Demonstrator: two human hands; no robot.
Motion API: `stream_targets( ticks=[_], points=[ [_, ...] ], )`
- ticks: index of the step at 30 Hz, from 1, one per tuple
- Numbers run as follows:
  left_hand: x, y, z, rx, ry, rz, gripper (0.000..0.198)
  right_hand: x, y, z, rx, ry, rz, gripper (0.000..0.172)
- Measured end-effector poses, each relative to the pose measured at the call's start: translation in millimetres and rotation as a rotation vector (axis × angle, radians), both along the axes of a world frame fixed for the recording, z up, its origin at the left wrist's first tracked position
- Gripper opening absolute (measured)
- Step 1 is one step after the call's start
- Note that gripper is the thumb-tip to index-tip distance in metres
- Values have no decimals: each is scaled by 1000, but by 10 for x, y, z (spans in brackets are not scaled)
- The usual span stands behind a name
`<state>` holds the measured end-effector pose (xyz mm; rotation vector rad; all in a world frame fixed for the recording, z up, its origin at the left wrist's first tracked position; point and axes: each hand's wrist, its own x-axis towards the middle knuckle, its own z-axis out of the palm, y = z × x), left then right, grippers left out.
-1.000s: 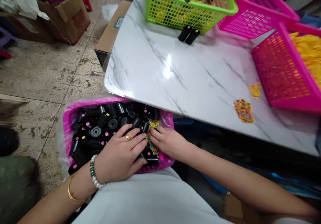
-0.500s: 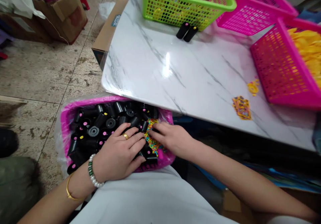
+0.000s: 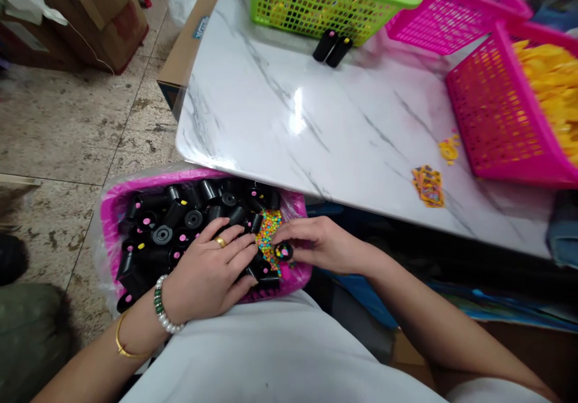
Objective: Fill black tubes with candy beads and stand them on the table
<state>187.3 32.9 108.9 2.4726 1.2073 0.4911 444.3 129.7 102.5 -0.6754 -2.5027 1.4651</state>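
A pink basket lined with clear plastic holds a heap of black plastic tubes, many showing a pink or yellow knob. At its right end lie many small coloured beads. My left hand rests over the tubes with its fingers stretched out, at the beads' left edge. Between thumb and fingers, my right hand holds a black tube just above the beads. Its round end faces up and shows a pink spot and some coloured beads.
The marble-patterned table borders the basket. On it stand a green basket, two black tubes, a pink basket of yellow parts, another pink basket and small printed cards. Cardboard boxes sit on the floor.
My right hand has risen out of the beads and now shows a black tube in its grip. My left hand stays on the tubes. The whole view has shifted slightly.
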Motion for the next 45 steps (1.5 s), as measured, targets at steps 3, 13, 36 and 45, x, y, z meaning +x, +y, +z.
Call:
stream_targets(
  ticks=[3, 13, 36, 45],
  points=[
    [8, 3, -1, 25, 6, 3, 37, -6, -17, 19, 60, 67, -45, 19],
    [-8, -8, -27, 28, 14, 13, 38, -8, -81, -109, 752, -285, 95, 27],
    [11, 22, -6, 22, 34, 3, 38, -247, -101, -220, 685, -325, 229, 28],
    [-5, 12, -1, 8, 38, 7, 38, -123, 43, -100, 251, -99, 169, 23]
  ],
)
